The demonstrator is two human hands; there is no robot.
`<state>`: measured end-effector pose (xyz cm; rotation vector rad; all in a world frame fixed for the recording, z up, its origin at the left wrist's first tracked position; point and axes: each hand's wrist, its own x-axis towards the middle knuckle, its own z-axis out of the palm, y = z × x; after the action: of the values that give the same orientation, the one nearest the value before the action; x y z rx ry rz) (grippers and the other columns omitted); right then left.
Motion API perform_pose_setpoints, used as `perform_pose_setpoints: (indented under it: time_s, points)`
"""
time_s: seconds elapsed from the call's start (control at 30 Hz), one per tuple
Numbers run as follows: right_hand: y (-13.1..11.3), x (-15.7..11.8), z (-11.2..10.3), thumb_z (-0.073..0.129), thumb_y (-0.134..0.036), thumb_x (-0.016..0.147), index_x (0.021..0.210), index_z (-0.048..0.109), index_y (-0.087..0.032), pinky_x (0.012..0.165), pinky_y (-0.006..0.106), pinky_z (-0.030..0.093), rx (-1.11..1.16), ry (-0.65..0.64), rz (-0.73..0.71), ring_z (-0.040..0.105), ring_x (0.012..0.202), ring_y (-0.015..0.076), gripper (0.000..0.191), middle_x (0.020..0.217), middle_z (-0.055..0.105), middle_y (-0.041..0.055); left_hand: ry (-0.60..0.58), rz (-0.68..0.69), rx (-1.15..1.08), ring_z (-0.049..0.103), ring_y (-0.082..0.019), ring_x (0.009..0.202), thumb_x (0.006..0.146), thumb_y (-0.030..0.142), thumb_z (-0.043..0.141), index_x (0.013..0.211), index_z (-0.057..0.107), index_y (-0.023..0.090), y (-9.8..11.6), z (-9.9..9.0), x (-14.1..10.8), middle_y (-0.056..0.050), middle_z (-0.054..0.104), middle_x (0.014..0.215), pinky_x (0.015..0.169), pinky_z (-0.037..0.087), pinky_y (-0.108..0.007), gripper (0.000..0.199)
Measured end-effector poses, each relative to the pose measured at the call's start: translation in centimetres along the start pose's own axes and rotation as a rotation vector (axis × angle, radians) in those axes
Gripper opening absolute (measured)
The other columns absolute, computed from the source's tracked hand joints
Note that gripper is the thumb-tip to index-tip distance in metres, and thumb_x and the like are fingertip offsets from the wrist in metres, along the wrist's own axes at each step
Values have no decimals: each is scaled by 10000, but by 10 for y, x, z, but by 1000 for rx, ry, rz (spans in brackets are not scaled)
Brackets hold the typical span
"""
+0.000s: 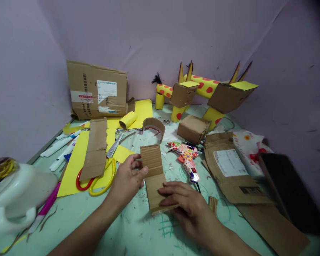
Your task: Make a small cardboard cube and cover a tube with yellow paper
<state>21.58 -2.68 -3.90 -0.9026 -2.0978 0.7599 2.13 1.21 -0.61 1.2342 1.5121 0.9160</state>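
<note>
A creased strip of corrugated cardboard (154, 177) lies lengthwise in front of me, its upper part bent along a fold. My left hand (130, 174) pinches its left edge, thumb on top and fingers curled at the side. At the near right corner my right hand (188, 206) grips the strip, fingers over the top face; its thumb is hidden. Left of my left hand are scissors (112, 153) with red and yellow handles, partly under another cardboard strip (94, 149). A flower-patterned glue gun (186, 158) rests to the right of the held strip.
Two spotted yellow animal models (185, 94) (226, 96) with cardboard heads stand at the back. Nearby are a small cardboard box (193, 128), a curved cardboard piece (154, 126) and yellow paper (77, 167). A white mug (24, 188) is left; flattened cardboard (229, 181) and a phone (288, 188) are right.
</note>
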Motion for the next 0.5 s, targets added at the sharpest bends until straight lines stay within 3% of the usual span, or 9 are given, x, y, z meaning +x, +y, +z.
perform_pose_setpoints:
  time_s: [0.07,0.13,0.23,0.27,0.33,0.4,0.5]
  points:
    - [0,0,1,571,-78,791,899,664,-230,894,431,497,2,-1,19,625,1048,231,208,1040,725,74,117,64,27,461,-50,428,723,375,568,1149,412,176,6,-7,-6,-53,590,1003,401,380,-216,495]
    - [0,-1,2,589,-85,788,894,668,-229,899,435,497,1,6,40,622,1055,236,194,1038,726,72,280,185,131,482,-57,475,743,358,575,1138,455,196,19,-16,-13,-48,587,1038,471,425,-231,443]
    - [2,-3,4,600,-88,788,901,670,-232,912,435,493,-4,34,54,615,1072,234,196,1047,724,68,402,393,440,541,-114,549,790,309,557,910,602,209,48,-28,-9,6,632,742,552,449,-245,162]
    - [3,-4,5,600,-88,790,903,669,-233,912,432,493,-6,38,51,615,1073,233,196,1047,724,67,414,497,552,577,-136,611,798,280,545,812,626,212,59,-31,-1,4,644,714,604,457,-255,107]
    - [5,-4,5,603,-92,787,908,667,-233,905,423,498,-10,20,27,615,1077,233,196,1046,725,68,391,627,741,625,-177,743,801,231,528,814,652,201,78,-34,25,-22,685,806,692,464,-278,129]
    - [7,-3,4,607,-93,779,914,665,-233,901,411,501,-15,-8,10,610,1088,234,203,1048,725,67,341,615,962,633,-212,857,830,213,474,936,654,172,91,-34,60,-64,688,936,773,466,-316,213]
    - [7,-1,3,601,-89,764,888,671,-228,909,403,493,-19,-27,28,605,1098,232,199,1057,723,68,185,592,1074,614,-261,980,816,285,560,1053,633,132,97,-26,115,-112,666,1047,836,477,-359,291]
